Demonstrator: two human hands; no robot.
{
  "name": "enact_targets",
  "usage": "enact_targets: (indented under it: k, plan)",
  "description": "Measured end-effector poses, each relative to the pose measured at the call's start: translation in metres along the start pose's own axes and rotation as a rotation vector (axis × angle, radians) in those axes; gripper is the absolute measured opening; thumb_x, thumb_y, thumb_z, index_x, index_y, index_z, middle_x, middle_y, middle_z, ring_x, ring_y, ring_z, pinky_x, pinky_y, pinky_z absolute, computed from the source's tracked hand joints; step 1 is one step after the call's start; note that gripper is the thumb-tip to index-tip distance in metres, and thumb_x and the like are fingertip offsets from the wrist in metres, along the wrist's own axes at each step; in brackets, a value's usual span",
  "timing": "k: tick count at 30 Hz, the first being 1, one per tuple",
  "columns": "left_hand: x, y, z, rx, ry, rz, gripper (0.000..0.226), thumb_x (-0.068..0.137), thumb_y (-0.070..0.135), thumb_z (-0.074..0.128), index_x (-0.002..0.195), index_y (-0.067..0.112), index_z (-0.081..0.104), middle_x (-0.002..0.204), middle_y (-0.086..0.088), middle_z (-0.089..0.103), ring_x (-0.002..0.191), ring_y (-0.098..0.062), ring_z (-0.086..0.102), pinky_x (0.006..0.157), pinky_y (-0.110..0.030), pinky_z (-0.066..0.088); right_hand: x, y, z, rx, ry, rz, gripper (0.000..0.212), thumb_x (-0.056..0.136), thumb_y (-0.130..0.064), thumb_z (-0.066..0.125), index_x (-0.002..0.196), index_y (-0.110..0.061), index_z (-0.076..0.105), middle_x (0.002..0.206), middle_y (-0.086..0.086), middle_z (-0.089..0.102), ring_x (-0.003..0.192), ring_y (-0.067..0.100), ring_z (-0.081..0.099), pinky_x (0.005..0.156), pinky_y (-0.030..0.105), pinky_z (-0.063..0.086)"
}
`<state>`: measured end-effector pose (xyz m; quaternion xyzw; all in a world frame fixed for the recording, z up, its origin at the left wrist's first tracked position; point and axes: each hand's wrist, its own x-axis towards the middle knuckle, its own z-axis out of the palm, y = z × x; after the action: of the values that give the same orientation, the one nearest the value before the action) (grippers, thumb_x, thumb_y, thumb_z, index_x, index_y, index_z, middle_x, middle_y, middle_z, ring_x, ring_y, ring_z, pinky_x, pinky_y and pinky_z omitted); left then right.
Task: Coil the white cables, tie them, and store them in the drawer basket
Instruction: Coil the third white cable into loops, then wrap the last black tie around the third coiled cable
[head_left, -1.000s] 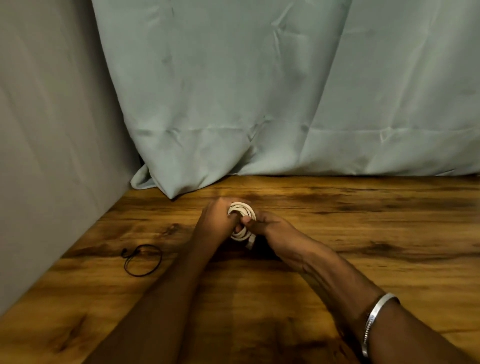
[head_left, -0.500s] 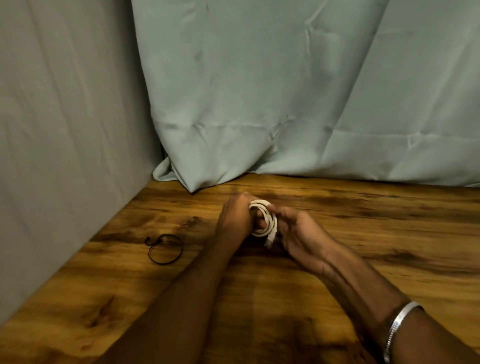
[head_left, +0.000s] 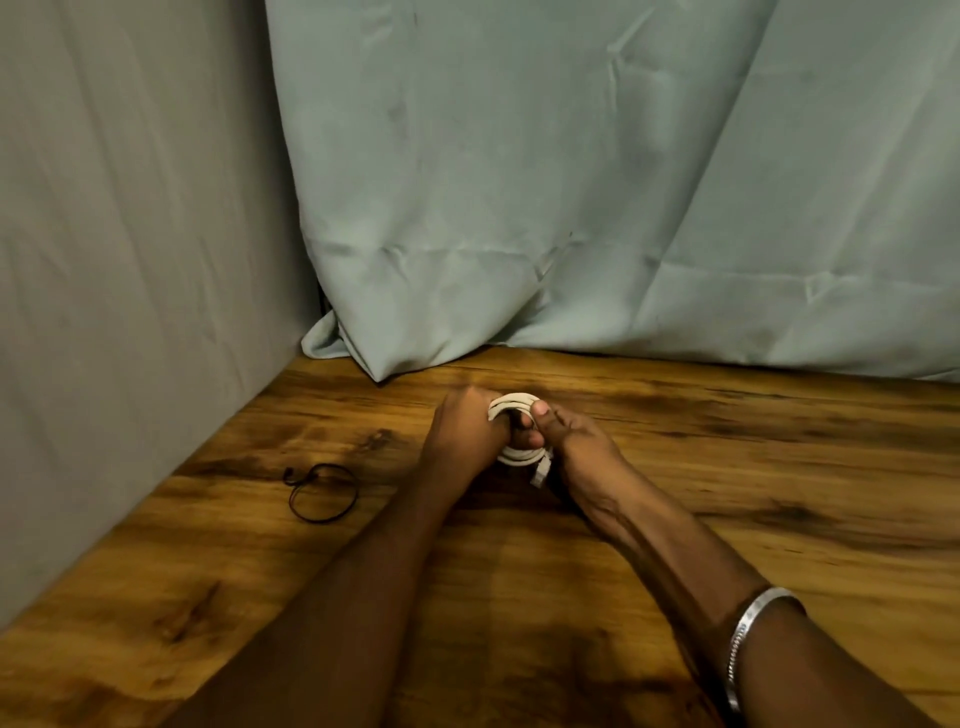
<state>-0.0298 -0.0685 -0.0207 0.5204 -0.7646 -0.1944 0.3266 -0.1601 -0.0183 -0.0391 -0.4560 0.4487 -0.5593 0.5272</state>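
Since a second ago the coil has turned in the hands: its round top then sat clear between the two thumbs, and now the right thumb lies across it while the connector end hangs lower, towards the right wrist.

At the far left a grey fabric wall (head_left: 119, 260) meets the wood-grain bench (head_left: 727, 467), with a pale green curtain (head_left: 571, 182) hanging behind. On the bench near the wall lies a thin black loop tie (head_left: 323, 491), well apart from the hands and untouched.

The left hand (head_left: 462, 436) is clenched around the left side of the small coiled white cable (head_left: 511, 402), fingers curled through or over the loops. The coil is held just above the bench, between both hands. The right hand (head_left: 576, 447) pinches the coil's right side, thumb on top; a silver metal bangle (head_left: 753, 639) circles that forearm. The white connector end (head_left: 541, 470) dangles free below the coil.

The coiling looks nearly done and the tying not yet begun. The risk is the springy loops bursting open if one hand lets go to reach for the black tie, which sits a long way left. The loose connector tail could also slip out and unwind the outer turn. No drawer basket is in view.
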Motion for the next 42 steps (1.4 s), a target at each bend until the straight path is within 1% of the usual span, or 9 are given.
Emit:
enact_targets:
  k: [2, 4, 8, 19, 26, 29, 36, 39, 42]
  plan:
    - [-0.005, -0.002, -0.001, -0.051, 0.016, 0.011, 0.018, 0.073, 0.041, 0.058, 0.068, 0.026, 0.065, 0.080, -0.002, 0.074, 0.080, -0.022, 0.068, 0.063, -0.030, 0.044, 0.002, 0.003, -0.001, 0.010, 0.001, -0.025, 0.033, 0.113, -0.023, 0.039, 0.088, -0.012, 0.057, 0.060, -0.004, 0.045, 0.055, 0.012, 0.043, 0.050, 0.026, 0.038]
    - [-0.016, -0.003, -0.004, -0.041, 0.063, 0.025, 0.039, 0.071, 0.053, 0.052, 0.095, 0.029, 0.071, 0.095, 0.004, 0.074, 0.091, -0.019, 0.067, 0.074, -0.032, 0.051, 0.000, 0.003, 0.002, 0.017, 0.016, -0.046, 0.033, 0.113, -0.023, 0.040, 0.087, -0.012, 0.058, 0.057, -0.006, 0.048, 0.054, 0.010, 0.046, 0.054, 0.026, 0.038]
    - [-0.046, -0.005, -0.021, 0.048, 0.278, 0.033, 0.050, 0.084, 0.048, 0.068, 0.130, 0.031, 0.058, 0.131, 0.006, 0.053, 0.119, -0.018, 0.053, 0.090, -0.035, 0.048, -0.001, 0.002, 0.001, 0.054, 0.078, -0.044, 0.032, 0.111, -0.024, 0.042, 0.085, -0.013, 0.058, 0.055, -0.007, 0.050, 0.055, 0.014, 0.046, 0.057, 0.028, 0.036]
    - [-0.144, -0.060, -0.104, 0.520, 0.080, -0.107, 0.022, 0.087, 0.047, 0.067, 0.105, 0.034, 0.070, 0.111, 0.010, 0.065, 0.105, -0.018, 0.060, 0.087, -0.035, 0.051, -0.007, -0.004, -0.003, -0.117, -0.042, -0.063, 0.033, 0.113, -0.026, 0.041, 0.086, -0.014, 0.057, 0.061, -0.006, 0.046, 0.048, 0.005, 0.042, 0.042, 0.018, 0.037]
    - [-0.108, -0.038, -0.072, 0.454, 0.000, 0.337, 0.018, 0.088, 0.022, 0.070, 0.090, 0.040, 0.069, 0.109, 0.021, 0.057, 0.102, -0.004, 0.051, 0.084, -0.033, 0.048, -0.004, -0.004, -0.014, -0.175, 0.051, -0.091, 0.034, 0.112, -0.028, 0.042, 0.085, -0.015, 0.058, 0.059, -0.008, 0.047, 0.046, 0.003, 0.041, 0.043, 0.017, 0.035]
    - [-0.083, -0.038, -0.059, 0.399, -0.013, 0.350, 0.026, 0.084, 0.009, 0.069, 0.082, 0.035, 0.071, 0.114, 0.015, 0.058, 0.107, -0.008, 0.053, 0.086, -0.038, 0.051, -0.002, -0.004, -0.023, -0.232, 0.106, -0.127, 0.035, 0.113, -0.027, 0.041, 0.084, -0.016, 0.058, 0.059, -0.009, 0.047, 0.043, 0.003, 0.040, 0.040, 0.018, 0.033]
    - [-0.065, -0.051, -0.042, 0.185, 0.042, 0.288, 0.043, 0.087, -0.003, 0.055, 0.107, 0.028, 0.076, 0.106, 0.012, 0.070, 0.101, -0.005, 0.060, 0.091, -0.033, 0.053, -0.002, -0.004, -0.022, -0.343, 0.073, -0.168, 0.034, 0.113, -0.028, 0.039, 0.086, -0.017, 0.056, 0.065, -0.007, 0.047, 0.055, 0.010, 0.038, 0.048, 0.026, 0.032]
    - [-0.063, -0.051, -0.043, 0.084, 0.194, 0.145, 0.032, 0.098, 0.023, 0.056, 0.128, 0.028, 0.065, 0.116, 0.009, 0.064, 0.102, -0.007, 0.059, 0.088, -0.033, 0.054, -0.003, -0.004, -0.020, -0.348, 0.074, -0.194, 0.034, 0.113, -0.027, 0.039, 0.086, -0.017, 0.056, 0.066, -0.007, 0.046, 0.058, 0.011, 0.037, 0.053, 0.030, 0.031]
    - [-0.052, -0.050, -0.037, 0.259, 0.067, -0.042, 0.058, 0.089, 0.069, 0.052, 0.133, 0.031, 0.059, 0.123, 0.006, 0.055, 0.116, -0.015, 0.050, 0.095, -0.042, 0.049, -0.004, -0.008, -0.017, -0.360, 0.103, -0.193, 0.033, 0.113, -0.029, 0.039, 0.087, -0.018, 0.056, 0.066, -0.006, 0.047, 0.055, 0.009, 0.038, 0.050, 0.026, 0.032]
